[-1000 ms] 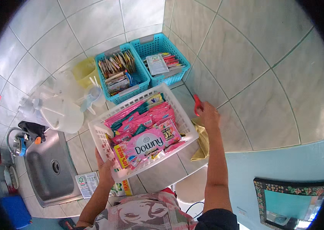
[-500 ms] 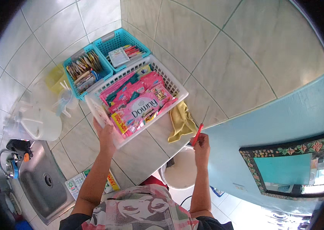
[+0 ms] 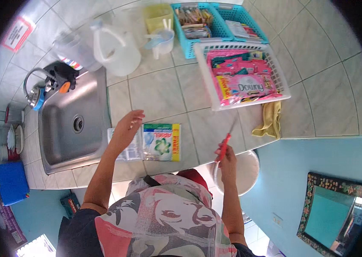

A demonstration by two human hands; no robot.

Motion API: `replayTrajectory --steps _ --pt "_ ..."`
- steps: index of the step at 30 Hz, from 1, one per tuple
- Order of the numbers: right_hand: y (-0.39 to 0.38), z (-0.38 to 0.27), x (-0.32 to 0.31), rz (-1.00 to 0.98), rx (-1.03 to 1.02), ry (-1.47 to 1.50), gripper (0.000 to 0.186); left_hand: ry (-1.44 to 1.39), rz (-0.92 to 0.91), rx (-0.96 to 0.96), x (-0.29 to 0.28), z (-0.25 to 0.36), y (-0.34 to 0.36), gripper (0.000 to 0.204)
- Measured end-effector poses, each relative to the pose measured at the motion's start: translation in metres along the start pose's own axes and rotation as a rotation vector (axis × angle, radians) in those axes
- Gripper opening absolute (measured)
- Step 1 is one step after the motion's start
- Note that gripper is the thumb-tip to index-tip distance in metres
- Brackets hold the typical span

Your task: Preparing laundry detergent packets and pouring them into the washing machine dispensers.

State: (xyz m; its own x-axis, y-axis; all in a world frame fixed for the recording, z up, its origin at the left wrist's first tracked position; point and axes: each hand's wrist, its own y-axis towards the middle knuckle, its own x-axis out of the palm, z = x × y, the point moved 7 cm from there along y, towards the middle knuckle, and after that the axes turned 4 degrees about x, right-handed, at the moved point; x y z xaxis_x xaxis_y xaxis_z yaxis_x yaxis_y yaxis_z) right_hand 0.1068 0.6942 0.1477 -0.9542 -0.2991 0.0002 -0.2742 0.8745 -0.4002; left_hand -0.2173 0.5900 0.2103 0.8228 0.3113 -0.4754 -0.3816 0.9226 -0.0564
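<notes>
My left hand (image 3: 127, 130), its fingers apart and empty, hovers over detergent packets (image 3: 161, 145) lying flat on the tiled counter beside the sink. My right hand (image 3: 227, 156) grips a red-handled tool (image 3: 224, 145) with a thin metal blade angled up over the counter's front edge. Behind it sits a white slotted basket (image 3: 277, 75) full of pink sachets (image 3: 249, 81), a yellow cloth (image 3: 269, 124) beside it. Two turquoise baskets (image 3: 223, 34) of assorted sachets stand farther back.
A steel sink (image 3: 61, 137) with a curved faucet occupies the left. Translucent jugs (image 3: 119, 60), measuring cups (image 3: 164, 40) and a yellow container (image 3: 157, 13) stand at the back. A white bucket (image 3: 245, 175) is below the counter. A blue board (image 3: 9, 182) and a framed mirror (image 3: 326, 214) flank me.
My left hand has let go of the white basket and moved left to the detergent packets. My right hand still holds the red tool. The view has swung toward the sink.
</notes>
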Motion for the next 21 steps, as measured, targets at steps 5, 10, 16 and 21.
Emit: replayTrajectory --steps 5,10,16,21 --pt "-0.025 0.044 0.067 -0.014 0.015 -0.427 0.034 0.169 -0.070 0.010 -0.001 -0.014 -0.066 0.027" --pt "-0.040 0.031 0.108 0.130 -0.053 -0.641 0.033 0.423 -0.396 0.164 0.037 -0.026 -0.110 0.033" --pt "-0.034 0.058 0.111 0.097 0.025 -0.168 0.032 0.502 -0.393 0.315 0.042 -0.027 -0.114 0.034" --pt "-0.058 0.028 0.114 0.075 -0.025 0.125 0.030 0.443 -0.410 0.320 0.043 -0.024 -0.104 0.038"
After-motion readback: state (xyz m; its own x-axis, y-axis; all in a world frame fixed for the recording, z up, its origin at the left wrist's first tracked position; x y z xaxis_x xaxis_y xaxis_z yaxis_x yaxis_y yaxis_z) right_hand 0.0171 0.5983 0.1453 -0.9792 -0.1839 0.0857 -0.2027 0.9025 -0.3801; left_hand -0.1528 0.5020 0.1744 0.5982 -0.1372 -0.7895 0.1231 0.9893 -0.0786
